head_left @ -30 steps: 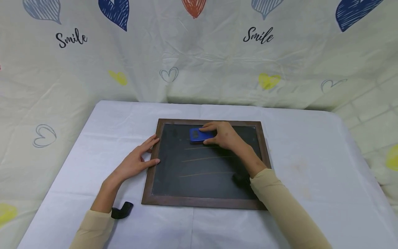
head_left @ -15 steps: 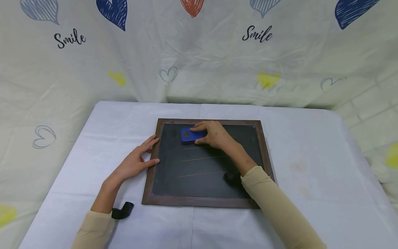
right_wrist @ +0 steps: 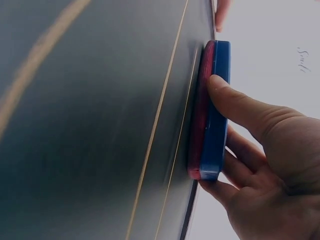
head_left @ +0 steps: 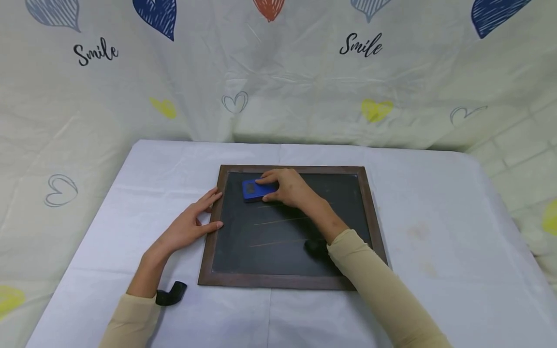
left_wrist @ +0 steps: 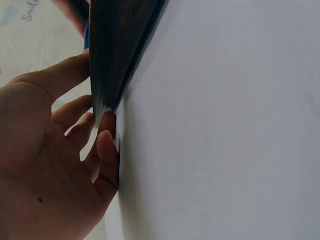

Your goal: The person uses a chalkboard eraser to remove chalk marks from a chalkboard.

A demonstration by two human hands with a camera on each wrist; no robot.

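A framed chalkboard lies flat, its dark wooden frame nearest the person at the bottom. My right hand grips a blue chalkboard eraser between thumb and fingers at the upper left of the board. In the right wrist view the eraser's red felt side faces the board's surface. Thin orange-tan chalk lines run across the board below it. My left hand rests spread at the left frame edge; in the left wrist view its thumb touches the frame.
The board lies on a table with a white cloth. A patterned curtain hangs behind the table's far edge. Black devices sit at both wrists, one by the left sleeve, one by the right sleeve.
My right hand has slid the eraser leftward along the upper part of the board. The topmost chalk line shows fainter now. My left hand stays at the frame.
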